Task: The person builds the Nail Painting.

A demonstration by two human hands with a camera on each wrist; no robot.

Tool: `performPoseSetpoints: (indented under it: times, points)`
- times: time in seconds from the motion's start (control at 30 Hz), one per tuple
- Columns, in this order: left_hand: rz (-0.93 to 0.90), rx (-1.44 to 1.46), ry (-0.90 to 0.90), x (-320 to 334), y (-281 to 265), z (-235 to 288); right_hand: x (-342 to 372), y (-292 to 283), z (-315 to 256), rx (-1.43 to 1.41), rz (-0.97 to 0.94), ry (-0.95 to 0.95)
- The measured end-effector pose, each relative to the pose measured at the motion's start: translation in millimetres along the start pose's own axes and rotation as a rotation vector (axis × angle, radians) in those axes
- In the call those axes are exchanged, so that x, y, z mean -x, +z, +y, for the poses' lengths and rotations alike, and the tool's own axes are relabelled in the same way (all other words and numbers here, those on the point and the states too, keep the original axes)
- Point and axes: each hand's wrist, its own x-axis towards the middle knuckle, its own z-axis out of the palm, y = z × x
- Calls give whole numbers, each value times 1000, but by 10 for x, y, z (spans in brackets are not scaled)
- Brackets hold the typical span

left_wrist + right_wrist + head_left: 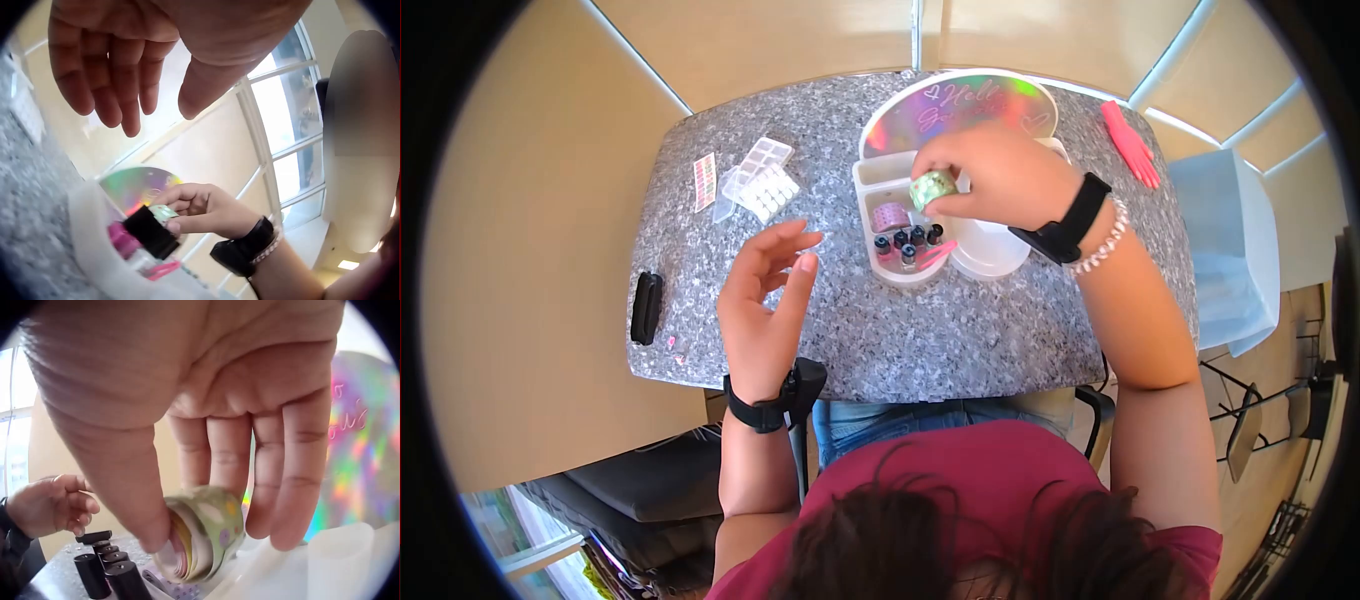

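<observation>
The right hand (1010, 180) pinches a green patterned roll (933, 188) between thumb and fingers, above the white compartment box (866, 200). In the right wrist view the roll (206, 534) shows flower prints and layers wound inside it. The left hand (770, 300) hovers over the table to the left of the box, fingers spread and slightly bent, holding nothing. Inside the box are a purple patterned roll (890, 217), several small bottles with black caps (908, 252) and pink tweezers-like pieces (938, 254).
Clear cases (768, 190) and a pink-printed sheet (704, 182) lie at the back left. A black case (646, 308) is at the left edge. Pink gloves (1131, 145) lie at the back right, near a translucent bin (1225, 250). The box's iridescent lid (910, 120) stands behind it.
</observation>
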Motion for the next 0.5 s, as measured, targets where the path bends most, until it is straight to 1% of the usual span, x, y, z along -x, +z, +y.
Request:
performPoseSetpoints:
  times: [0.03, 0.07, 0.1, 0.13, 0.2, 0.23, 0.3, 0.43, 0.5]
  points:
    - [39, -83, 50, 32, -24, 16, -77, 55, 7, 56, -41, -37]
    - [45, -84, 54, 63, -54, 7, -146, 89, 5, 111, -82, -74]
    - [46, -121, 60, 92, -81, -16, -199, 109, -8, 120, -138, 3]
    - [45, -158, 66, 115, -104, -40, -244, 131, -4, 123, -135, 0]
    - [59, -142, 54, 142, -132, -86, -301, 196, 25, 100, -199, 45]
    - [69, -146, 51, 155, -144, -112, -329, 204, 8, 100, -200, 44]
    - [80, -150, 44, 172, -157, -141, -374, 214, -36, 72, -295, 146]
    - [109, -170, 77, 204, -157, -162, -293, 175, 25, 1, -259, 66]
    - [117, -193, 88, 216, -147, -158, -238, 182, 87, -98, -123, -7]
